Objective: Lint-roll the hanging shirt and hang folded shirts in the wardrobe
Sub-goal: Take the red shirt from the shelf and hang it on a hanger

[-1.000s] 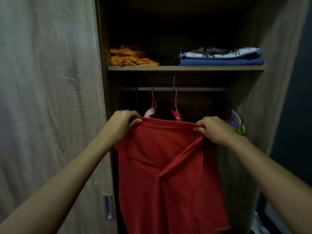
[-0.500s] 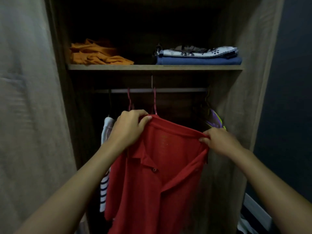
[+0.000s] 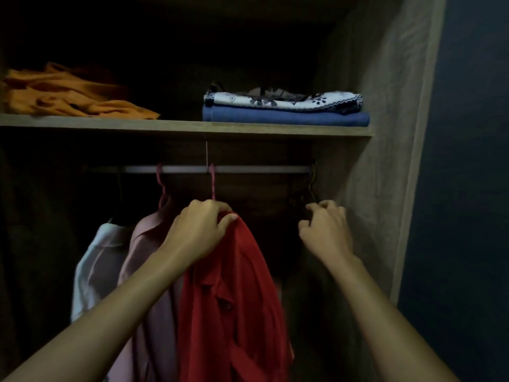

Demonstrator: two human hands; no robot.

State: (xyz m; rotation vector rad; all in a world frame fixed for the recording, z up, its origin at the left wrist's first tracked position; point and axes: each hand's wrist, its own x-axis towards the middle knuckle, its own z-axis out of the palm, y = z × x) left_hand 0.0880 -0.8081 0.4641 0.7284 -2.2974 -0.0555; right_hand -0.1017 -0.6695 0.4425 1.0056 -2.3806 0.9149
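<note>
Right hand (image 3: 325, 230) has let go of the red shirt (image 3: 242, 285); its fingers now curl loosely near dark hangers (image 3: 304, 199), whether gripping one I cannot tell. Left hand (image 3: 198, 230) pinches the shirt's shoulder below the rail (image 3: 248, 169). Soft cloth hangs narrow now; open dark space lies between it and the wood-grain wardrobe wall (image 3: 380, 133).

Hanging garments, left to right: white shirt (image 3: 91, 268), pale pink shirt (image 3: 143, 271), plain red shirt (image 3: 242, 299) on pink hangers (image 3: 212, 183). On the grey-brown wood-grain shelf (image 3: 179, 128): crumpled orange cloth (image 3: 68, 95); white fabric with dark floral print (image 3: 281, 99) over a folded blue garment (image 3: 283, 118).
</note>
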